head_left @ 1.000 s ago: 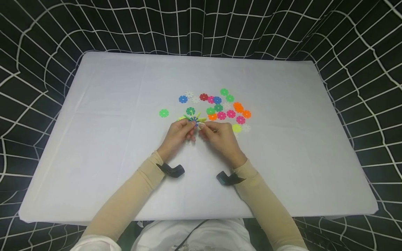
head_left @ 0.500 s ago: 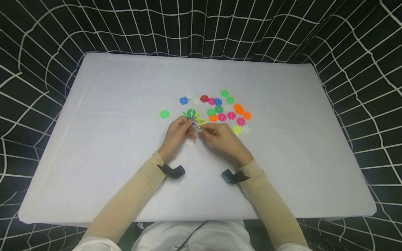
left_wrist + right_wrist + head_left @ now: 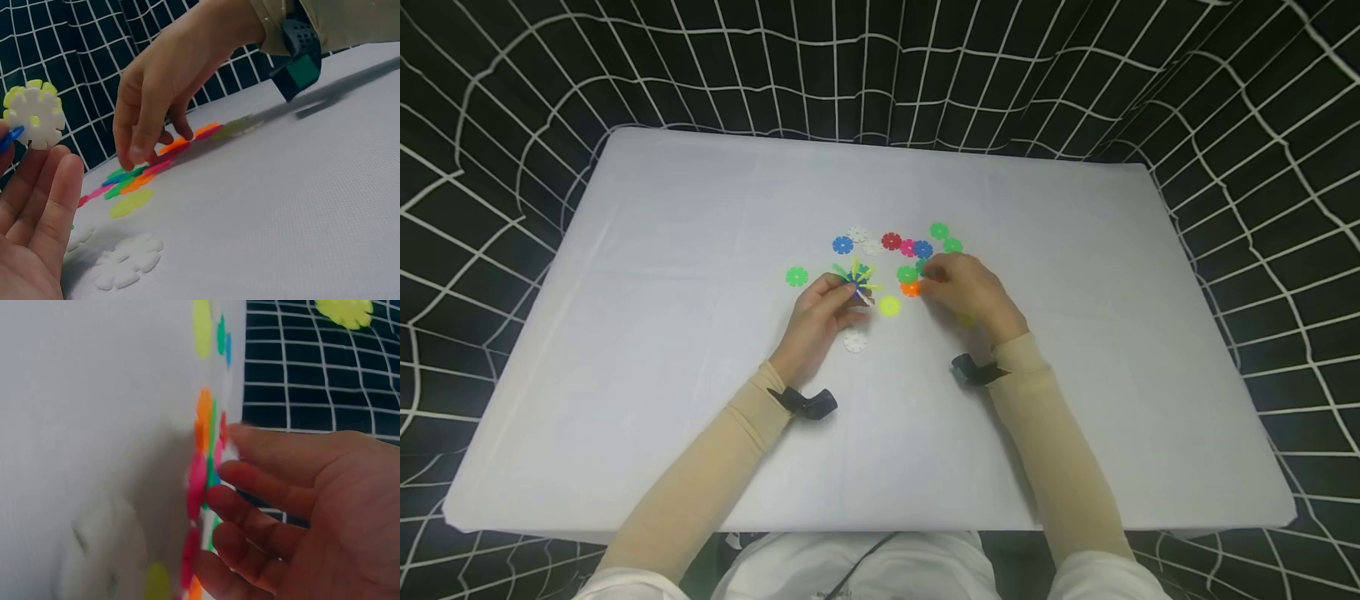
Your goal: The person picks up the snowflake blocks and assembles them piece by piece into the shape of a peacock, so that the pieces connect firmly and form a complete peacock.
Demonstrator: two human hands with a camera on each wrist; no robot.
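Observation:
My left hand (image 3: 820,321) pinches a cluster of slotted snowflake discs (image 3: 855,282) joined edge-on. Its centre is blue, with yellow, green and white discs standing out around it. The left wrist view shows a white disc (image 3: 37,119) of the cluster beside the blue one (image 3: 9,139). Over the loose discs at the right hovers my right hand (image 3: 966,292), fingers loosely bent and nothing seen between them. Beneath and beside it lie an orange disc (image 3: 910,288) and a green disc (image 3: 907,274). In the right wrist view pink discs (image 3: 197,487) are close to the fingertips.
Between the hands lies a yellow disc (image 3: 890,306), with a white disc (image 3: 854,341) nearer me. A lone green disc (image 3: 797,276) is left of the cluster. Blue (image 3: 842,245) and red (image 3: 891,241) discs lie farther back. White cloth covers the table (image 3: 662,333); netting surrounds it.
My right hand has left the cluster and moved right and away from me, over the loose discs. The left hand still holds the cluster, and a yellow disc on the table is now uncovered.

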